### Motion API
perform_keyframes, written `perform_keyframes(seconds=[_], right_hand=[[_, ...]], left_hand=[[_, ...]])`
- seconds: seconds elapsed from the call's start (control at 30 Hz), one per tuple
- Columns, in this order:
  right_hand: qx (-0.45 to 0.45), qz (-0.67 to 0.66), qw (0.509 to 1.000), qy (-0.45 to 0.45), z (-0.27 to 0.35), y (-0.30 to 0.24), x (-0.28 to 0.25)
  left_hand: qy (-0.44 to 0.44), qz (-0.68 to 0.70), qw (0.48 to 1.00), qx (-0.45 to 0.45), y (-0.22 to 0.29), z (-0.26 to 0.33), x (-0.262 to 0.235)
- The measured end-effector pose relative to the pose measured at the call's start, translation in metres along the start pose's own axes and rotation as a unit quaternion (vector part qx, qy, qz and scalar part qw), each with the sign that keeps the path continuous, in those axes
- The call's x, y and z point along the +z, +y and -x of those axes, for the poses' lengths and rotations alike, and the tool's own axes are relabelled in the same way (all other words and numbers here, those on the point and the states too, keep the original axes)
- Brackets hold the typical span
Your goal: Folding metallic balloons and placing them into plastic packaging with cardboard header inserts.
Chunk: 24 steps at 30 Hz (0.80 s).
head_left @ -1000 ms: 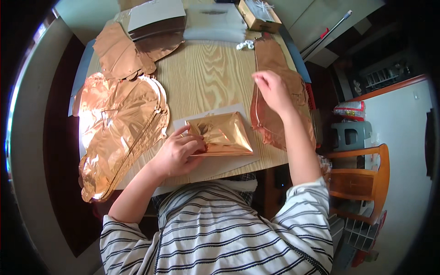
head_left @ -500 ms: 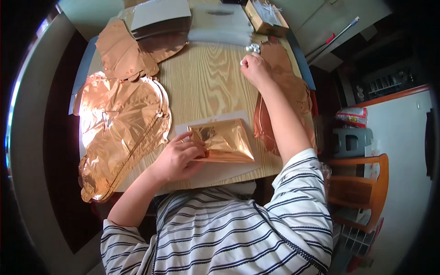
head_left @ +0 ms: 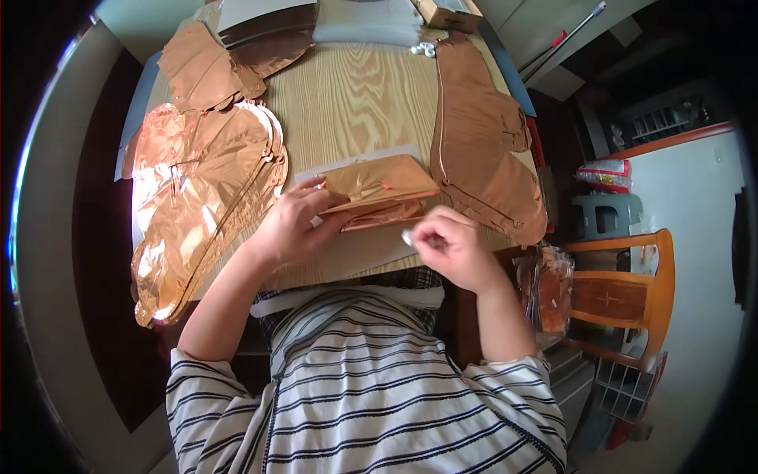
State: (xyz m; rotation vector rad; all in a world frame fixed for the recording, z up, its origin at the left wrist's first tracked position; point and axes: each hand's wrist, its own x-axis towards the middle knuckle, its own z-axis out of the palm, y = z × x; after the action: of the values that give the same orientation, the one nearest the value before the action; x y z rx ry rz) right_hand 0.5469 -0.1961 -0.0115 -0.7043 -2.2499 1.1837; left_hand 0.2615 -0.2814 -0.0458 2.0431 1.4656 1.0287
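Note:
A folded copper-coloured foil sheet, looking like a flat foil balloon (head_left: 379, 175), lies near the table's front edge on a pale sheet (head_left: 359, 257). My left hand (head_left: 292, 225) grips its left end, fingers on top and thumb at the near side, lifting the upper fold so that its layers part toward me. Just right of the parted folds is my right hand (head_left: 456, 246), closed in a pinch on a small white piece (head_left: 408, 237) whose kind I cannot make out. Several small white rolls (head_left: 424, 50) sit at the far right of the table.
Flat stacks of shiny copper foil balloons lie at left (head_left: 197, 205), far left (head_left: 197, 67) and right (head_left: 478, 126). Clear plastic sleeves (head_left: 367, 22), a white board (head_left: 264, 12) and a cardboard box (head_left: 450, 14) stand along the back. A wooden chair (head_left: 612, 296) is at my right.
My right hand has come back from the small white rolls to the folded foil, a white piece in its fingers. My left hand has raised the foil's near edge, opening its folds.

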Motion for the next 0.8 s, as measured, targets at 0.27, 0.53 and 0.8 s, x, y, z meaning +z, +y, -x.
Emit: perform_keyframes(seconds=[0.27,0.53,0.8], right_hand=[[-0.02,0.166,0.982,0.092,-0.001,0.031,0.057],[-0.111,0.295,0.935,0.163,0.032,0.006,0.026],[-0.048,0.32,0.942,0.09,0.01,0.0,0.084]], left_hand=[[0.005,-0.009,0.999,0.031,0.011,-0.003,0.004],[-0.025,0.029,0.999,-0.015,0.011,0.0,0.004],[0.014,0.018,0.999,0.035,0.011,-0.009,0.006]])
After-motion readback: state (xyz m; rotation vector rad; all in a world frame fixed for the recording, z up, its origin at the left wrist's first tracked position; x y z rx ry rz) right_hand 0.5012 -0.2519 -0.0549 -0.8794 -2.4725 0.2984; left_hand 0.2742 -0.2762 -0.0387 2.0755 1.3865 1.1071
